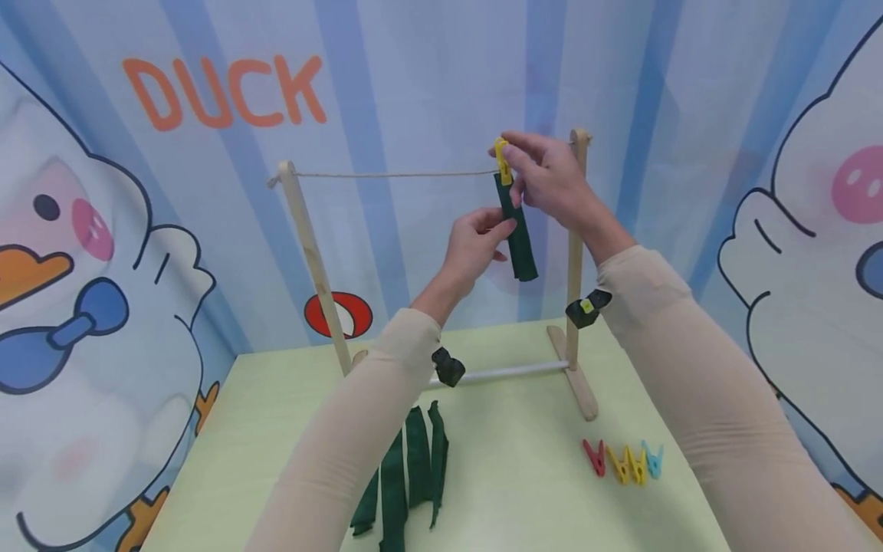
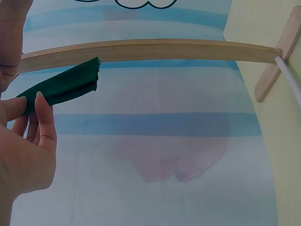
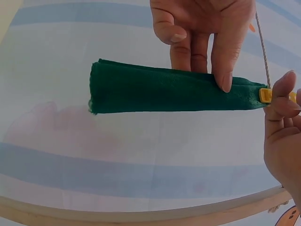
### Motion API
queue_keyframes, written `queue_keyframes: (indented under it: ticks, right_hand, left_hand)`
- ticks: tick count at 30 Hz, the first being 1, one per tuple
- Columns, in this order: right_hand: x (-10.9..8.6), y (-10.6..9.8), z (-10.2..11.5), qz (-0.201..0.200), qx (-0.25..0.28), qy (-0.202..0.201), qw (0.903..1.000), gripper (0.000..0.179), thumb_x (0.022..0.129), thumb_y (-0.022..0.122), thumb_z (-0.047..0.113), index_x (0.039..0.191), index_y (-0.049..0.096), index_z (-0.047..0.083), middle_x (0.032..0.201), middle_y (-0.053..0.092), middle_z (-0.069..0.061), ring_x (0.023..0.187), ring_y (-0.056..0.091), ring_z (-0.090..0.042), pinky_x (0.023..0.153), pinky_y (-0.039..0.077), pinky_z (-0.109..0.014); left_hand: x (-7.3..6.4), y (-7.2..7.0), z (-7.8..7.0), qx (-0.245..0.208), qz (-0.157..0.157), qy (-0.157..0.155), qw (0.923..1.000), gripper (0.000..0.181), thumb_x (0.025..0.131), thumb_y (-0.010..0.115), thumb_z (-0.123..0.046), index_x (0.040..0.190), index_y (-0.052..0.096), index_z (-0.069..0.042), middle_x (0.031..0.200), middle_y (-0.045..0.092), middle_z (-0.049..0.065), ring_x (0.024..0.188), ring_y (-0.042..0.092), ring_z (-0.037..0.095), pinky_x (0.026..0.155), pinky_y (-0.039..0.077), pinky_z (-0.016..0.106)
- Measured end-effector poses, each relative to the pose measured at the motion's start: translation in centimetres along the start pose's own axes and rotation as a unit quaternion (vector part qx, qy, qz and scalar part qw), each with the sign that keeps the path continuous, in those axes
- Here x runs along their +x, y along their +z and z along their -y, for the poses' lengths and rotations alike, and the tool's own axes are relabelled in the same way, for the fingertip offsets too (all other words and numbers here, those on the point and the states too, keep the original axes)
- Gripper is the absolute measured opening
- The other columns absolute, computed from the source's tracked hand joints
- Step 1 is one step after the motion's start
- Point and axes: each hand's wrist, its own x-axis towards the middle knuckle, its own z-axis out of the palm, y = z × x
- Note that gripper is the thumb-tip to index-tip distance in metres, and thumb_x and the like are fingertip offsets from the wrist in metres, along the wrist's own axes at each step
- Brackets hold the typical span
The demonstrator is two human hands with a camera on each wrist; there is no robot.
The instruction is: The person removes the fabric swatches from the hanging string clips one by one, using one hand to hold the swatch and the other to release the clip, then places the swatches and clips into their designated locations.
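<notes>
A folded dark green cloth strip (image 1: 519,238) hangs from a thin string (image 1: 400,175) near the right post. My left hand (image 1: 476,244) pinches the strip between thumb and fingers, partway down its length. At the top, a yellow clothespin (image 1: 503,161) sits over the strip where it meets the string. My right hand (image 1: 552,176) holds that clothespin between thumb and fingers. From the right wrist view, the yellow tip of the clothespin (image 3: 266,95) lies on the upper end of the green cloth strip (image 3: 174,89), whose lower end dangles loose.
A wooden frame with a left post (image 1: 313,261), a right post (image 1: 576,284) and a white bottom bar (image 1: 513,372) carries the string. More green strips (image 1: 417,460) lie on the pale table (image 1: 524,475). Red (image 1: 595,458), yellow (image 1: 618,464) and blue clothespins (image 1: 652,460) rest at right.
</notes>
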Motion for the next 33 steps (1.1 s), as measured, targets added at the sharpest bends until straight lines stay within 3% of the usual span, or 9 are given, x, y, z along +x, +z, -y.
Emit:
queue_keyframes:
  ticks: [9,23,33]
  right_hand:
    - [0.22,0.07,0.04,-0.002,0.011,-0.004,0.9999,0.046,0.107,0.049,0.027,0.15,0.047,0.011,0.128,0.064,-0.011,0.058,0.054,-0.017,0.051,0.043,-0.024]
    - [-0.46,-0.48,0.2,-0.031,-0.016,0.004,0.9994,0.034,0.107,0.047,0.023,0.135,0.055,0.004,0.114,0.056,-0.008,0.064,0.049,-0.018,0.055,0.043,-0.022]
    - [-0.47,-0.41,0.27,-0.038,-0.018,-0.002,0.9991,0.032,0.107,0.046,0.019,0.132,0.053,0.0,0.12,0.056,-0.009,0.064,0.047,-0.02,0.057,0.042,-0.022]
  left_hand:
    - [-0.1,-0.51,0.16,0.003,-0.012,-0.001,0.9999,0.021,0.099,0.065,-0.018,0.115,0.069,-0.004,0.106,0.069,0.006,0.092,0.062,0.019,0.067,0.056,0.028]
    - [0.11,0.19,0.43,0.005,-0.001,-0.006,1.0,0.024,0.1,0.064,-0.02,0.118,0.067,-0.005,0.107,0.068,0.006,0.092,0.063,0.017,0.069,0.057,0.028]
    - [0.07,-0.12,0.36,0.009,-0.008,-0.005,0.9999,0.023,0.099,0.064,-0.02,0.116,0.068,-0.006,0.106,0.068,0.006,0.089,0.063,0.018,0.068,0.056,0.027]
